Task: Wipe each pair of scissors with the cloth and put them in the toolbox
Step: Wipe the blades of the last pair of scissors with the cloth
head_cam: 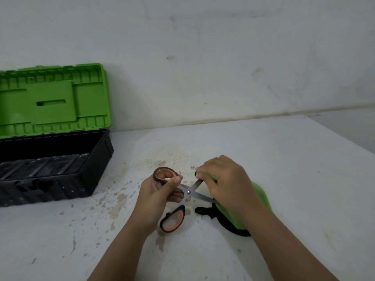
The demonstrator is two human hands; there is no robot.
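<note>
Head view: the left hand (pixel 157 196) pinches the open scissors (pixel 187 192) near the pivot, just above the table (pixel 284 159). The right hand (pixel 225 179) grips the green cloth (pixel 261 201) round the upper blade. Wiping is under way; next, the other blade, then the open toolbox (pixel 60 175), well left.

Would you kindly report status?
Left hand grips orange-black scissors, blades open. Right hand wiping with green cloth. Green-lidded black toolbox open, unobstructed.
</note>
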